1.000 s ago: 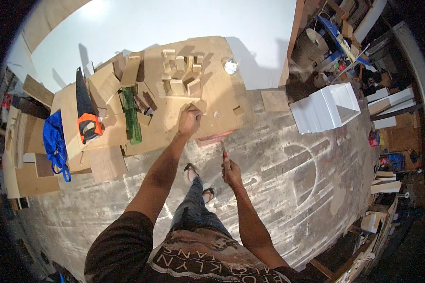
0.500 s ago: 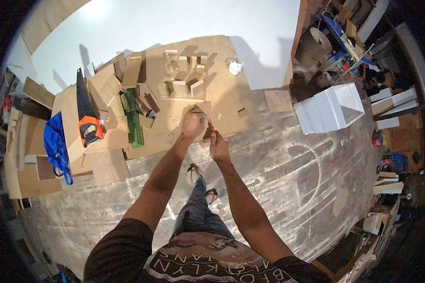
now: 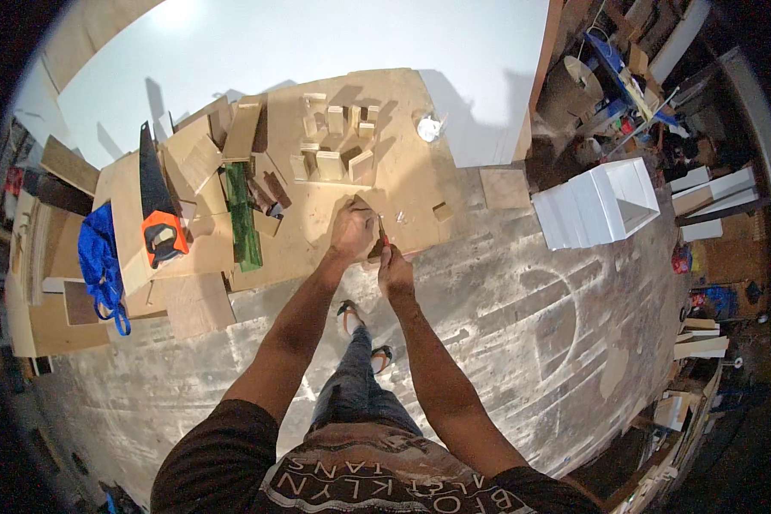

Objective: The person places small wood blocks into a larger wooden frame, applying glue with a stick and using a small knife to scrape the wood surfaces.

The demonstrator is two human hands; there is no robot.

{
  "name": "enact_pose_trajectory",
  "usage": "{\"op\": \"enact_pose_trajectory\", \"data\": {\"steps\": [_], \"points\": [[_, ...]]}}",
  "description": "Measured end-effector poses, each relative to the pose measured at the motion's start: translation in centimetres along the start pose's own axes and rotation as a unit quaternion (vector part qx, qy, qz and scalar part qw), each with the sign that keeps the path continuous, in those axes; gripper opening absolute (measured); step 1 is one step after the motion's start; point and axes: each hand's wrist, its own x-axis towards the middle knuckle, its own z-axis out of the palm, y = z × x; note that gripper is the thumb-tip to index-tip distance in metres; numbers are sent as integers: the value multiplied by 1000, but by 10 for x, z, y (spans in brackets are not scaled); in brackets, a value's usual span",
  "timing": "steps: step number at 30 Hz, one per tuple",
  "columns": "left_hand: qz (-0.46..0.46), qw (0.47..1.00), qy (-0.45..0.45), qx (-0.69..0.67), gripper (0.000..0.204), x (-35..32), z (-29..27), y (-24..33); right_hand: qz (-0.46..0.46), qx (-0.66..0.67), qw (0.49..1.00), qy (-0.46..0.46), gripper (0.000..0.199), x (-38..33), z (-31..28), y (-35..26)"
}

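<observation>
My left hand [image 3: 352, 230] is curled at the near edge of the wooden worktop, its fingers pressed together. What they hold, if anything, is too small to make out. Close beside it, my right hand [image 3: 395, 272] grips a slim red-handled tool [image 3: 385, 240], whose narrow tip points away from me to the left hand's fingertips; its exact kind is unclear. Just beyond, small clear bits [image 3: 401, 218] lie on the board [image 3: 420, 188]. Farther off, several small wooden blocks [image 3: 331, 164] stand in two groups.
To the left lie a handsaw [image 3: 158, 201] with an orange handle, a green strip [image 3: 242, 214], wood offcuts [image 3: 199, 163] and a blue bag [image 3: 102, 261]. A crumpled white lump [image 3: 429, 128] sits at the board's far right. A white box [image 3: 595, 204] stands on the floor to the right.
The red-handled tool has tilted slightly more upright, and my right hand has shifted a little toward me. My left hand stays almost in place.
</observation>
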Motion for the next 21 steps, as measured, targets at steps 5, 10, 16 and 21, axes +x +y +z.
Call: {"op": "enact_pose_trajectory", "data": {"steps": [5, 10, 16, 21], "points": [[-20, 999, -34, 17, 9, -3, -1, -7, -27, 27, 999, 7, 43, -4, 2, -6], [-8, 1000, -13, 25, 9, -3, 2, -2, -5, -30, 1000, -1, 46, 3, 8, 7], [-23, 999, -20, 13, 8, -3, -1, -2, -10, -50, 999, -4, 45, 8, 10, 11], [-7, 1000, -11, 4, 8, -2, -4, -4, -26, -44, 998, -22, 44, 6, 2, 2]]}}
